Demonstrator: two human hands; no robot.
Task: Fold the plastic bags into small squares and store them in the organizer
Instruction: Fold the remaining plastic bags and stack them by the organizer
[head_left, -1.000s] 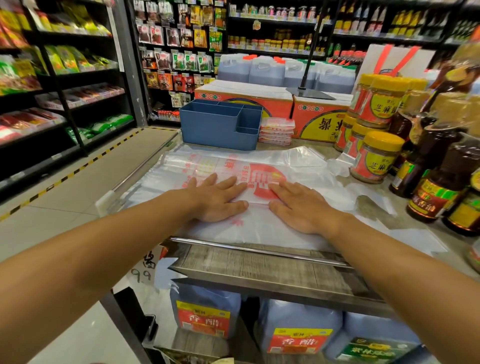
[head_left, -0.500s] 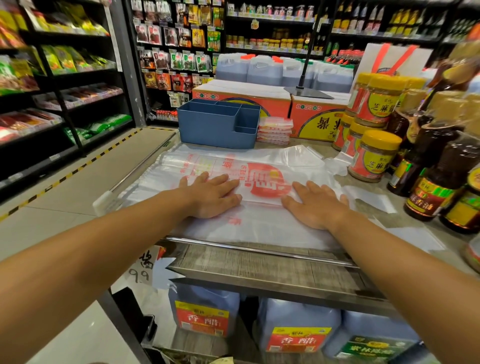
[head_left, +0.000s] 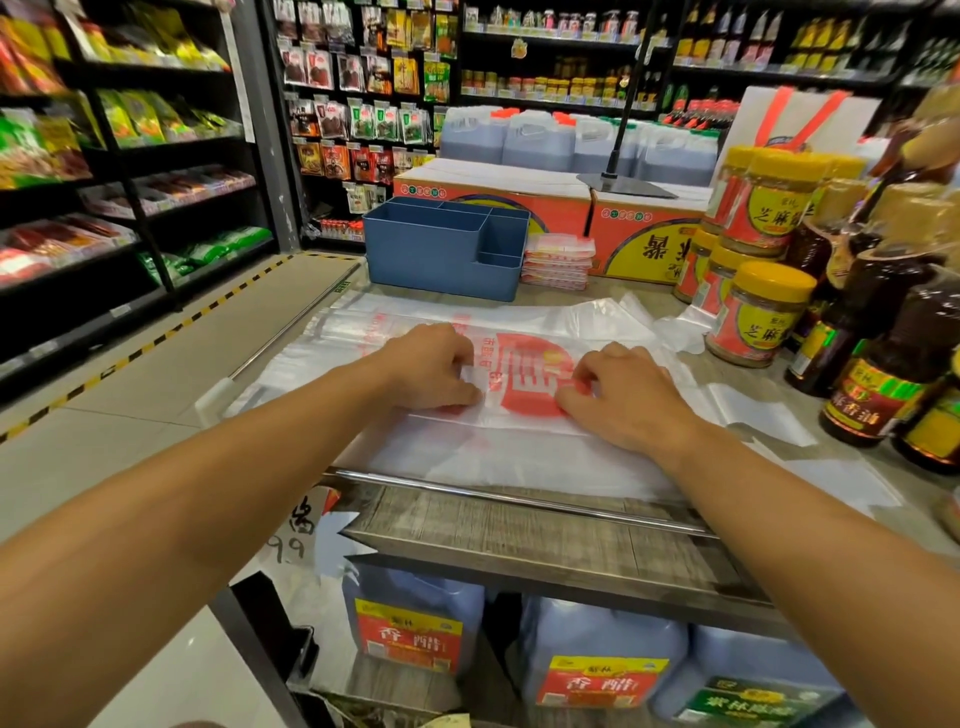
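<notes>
While both hands pinch the plastic bag (head_left: 524, 374) — jugs (head_left: 410, 623) read 香醋.

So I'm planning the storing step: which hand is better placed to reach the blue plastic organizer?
Probably the left hand: the blue plastic organizer stands directly beyond it, while the right hand sits further right. Both pinch the white plastic bag.
</notes>
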